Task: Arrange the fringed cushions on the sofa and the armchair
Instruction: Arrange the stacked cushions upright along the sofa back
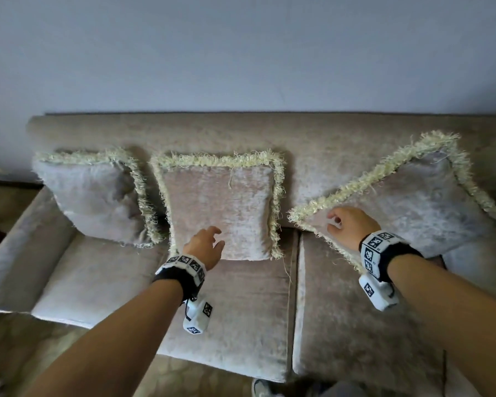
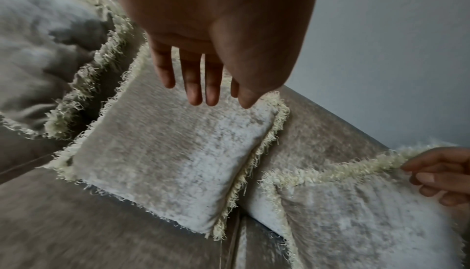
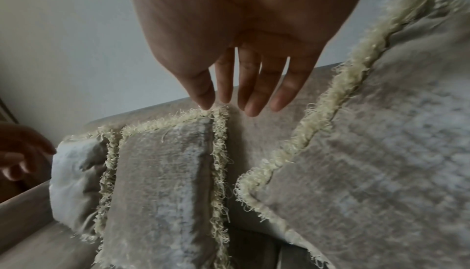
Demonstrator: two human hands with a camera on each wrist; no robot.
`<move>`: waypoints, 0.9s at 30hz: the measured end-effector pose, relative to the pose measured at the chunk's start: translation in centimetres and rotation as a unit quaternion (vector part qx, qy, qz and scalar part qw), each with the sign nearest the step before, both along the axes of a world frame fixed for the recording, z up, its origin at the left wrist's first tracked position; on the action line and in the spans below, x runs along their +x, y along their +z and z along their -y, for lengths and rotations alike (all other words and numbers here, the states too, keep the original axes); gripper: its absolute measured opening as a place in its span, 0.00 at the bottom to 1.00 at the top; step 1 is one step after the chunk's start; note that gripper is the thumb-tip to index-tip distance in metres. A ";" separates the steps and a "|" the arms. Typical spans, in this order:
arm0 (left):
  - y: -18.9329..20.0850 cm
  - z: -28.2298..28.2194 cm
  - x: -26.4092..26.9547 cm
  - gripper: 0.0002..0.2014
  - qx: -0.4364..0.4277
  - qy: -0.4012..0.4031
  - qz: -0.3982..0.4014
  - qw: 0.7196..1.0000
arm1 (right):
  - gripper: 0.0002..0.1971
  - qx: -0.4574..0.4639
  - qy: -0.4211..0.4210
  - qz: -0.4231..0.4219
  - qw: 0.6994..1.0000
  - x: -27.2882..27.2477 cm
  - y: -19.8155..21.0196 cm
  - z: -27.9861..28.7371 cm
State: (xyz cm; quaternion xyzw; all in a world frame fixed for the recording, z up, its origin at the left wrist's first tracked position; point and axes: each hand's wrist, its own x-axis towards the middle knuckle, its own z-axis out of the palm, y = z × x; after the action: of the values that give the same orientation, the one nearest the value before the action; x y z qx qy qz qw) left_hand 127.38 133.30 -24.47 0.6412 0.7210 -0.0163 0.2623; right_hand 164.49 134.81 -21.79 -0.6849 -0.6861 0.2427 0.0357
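Note:
Three grey cushions with cream fringes lean on the back of the beige sofa (image 1: 235, 308). The left cushion (image 1: 98, 196) and the middle cushion (image 1: 221, 207) stand upright side by side. The right cushion (image 1: 418, 202) is tilted on one corner like a diamond. My left hand (image 1: 209, 242) hovers open in front of the middle cushion (image 2: 172, 152), fingers (image 2: 194, 84) straight and holding nothing. My right hand (image 1: 344, 222) is over the lower left part of the right cushion (image 3: 368, 162), fingers (image 3: 251, 92) relaxed and empty. No armchair is in view.
A plain pale wall (image 1: 241, 53) rises behind the sofa backrest (image 1: 312, 150). The sofa's left armrest (image 1: 15, 253) borders the seat. Patterned floor (image 1: 26, 356) shows at the lower left, and a shoe tip (image 1: 262, 389) at the bottom edge.

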 end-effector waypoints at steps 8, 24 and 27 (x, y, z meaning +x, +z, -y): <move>-2.1 -0.3 -4.5 0.18 -0.009 0.051 0.024 0.998 | 0.13 -0.017 0.046 -0.010 0.999 -6.6 -0.2 -3.1; -8.0 -7.9 -19.3 0.22 -0.048 0.098 0.055 0.993 | 0.12 -0.029 0.110 0.004 0.994 -23.6 -2.8 -12.6; -9.7 -10.8 -22.6 0.23 -0.074 0.070 0.076 0.992 | 0.16 -0.064 0.103 0.053 0.991 -27.5 -4.0 -14.2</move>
State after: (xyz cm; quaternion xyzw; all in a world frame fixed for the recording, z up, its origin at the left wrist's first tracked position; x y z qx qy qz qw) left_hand 104.81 144.10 -34.18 0.5673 0.7390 -0.0025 0.3634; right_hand 136.99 148.98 -25.80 -0.6231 -0.7370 0.2524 -0.0697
